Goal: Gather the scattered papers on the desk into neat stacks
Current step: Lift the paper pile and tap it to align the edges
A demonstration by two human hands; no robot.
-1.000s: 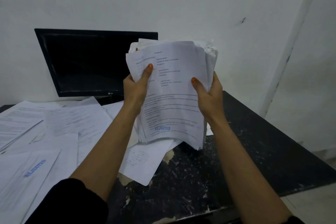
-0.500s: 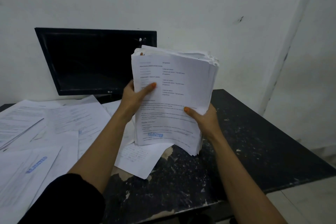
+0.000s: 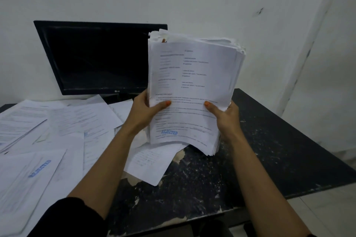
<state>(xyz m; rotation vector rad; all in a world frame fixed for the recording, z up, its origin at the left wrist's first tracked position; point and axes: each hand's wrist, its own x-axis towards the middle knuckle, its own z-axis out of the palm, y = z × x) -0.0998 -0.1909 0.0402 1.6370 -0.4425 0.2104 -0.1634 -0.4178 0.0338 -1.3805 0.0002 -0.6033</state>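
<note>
One thick stack of papers (image 3: 192,90) is gathered so far, held upright on its lower edge above the desk (image 3: 269,140), so the task looks maybe half done at best. Its top edge is ragged, sheets stepped and uneven at about 1 o'clock of the bundle, so squaring is not finished. A blue REJECTED stamp shows low on the front sheet.

Still loose: a spread of scattered sheets (image 3: 63,125) covers the desk from 9 o'clock round to 7 o'clock of the stack, overlapping at odd angles, one near the bottom left with its own blue stamp. Another single loose sheet (image 3: 148,165) lies flat at 6 o'clock, just under the stack's lower edge, partly tucked beneath it. All of these need collecting. A dark monitor (image 3: 96,57) stands at 10 o'clock behind the stack, against the wall.

Hands: left hand (image 3: 146,113) grasps the stack's left edge, thumb laid across the front sheet, fingers wrapped behind and mostly hidden. Right hand (image 3: 225,117) grasps the right edge low down, thumb on the front, fingers behind. Both are clamped on the paper at roughly the same height, about a third of the way up from the bottom edge.

Stack sits between the two hands, front face toward the camera, tilted slightly back. Whether its bottom edge touches the desk or the sheet beneath is unclear. Judgement: the step in hand is likely jogging the edges level.
</note>
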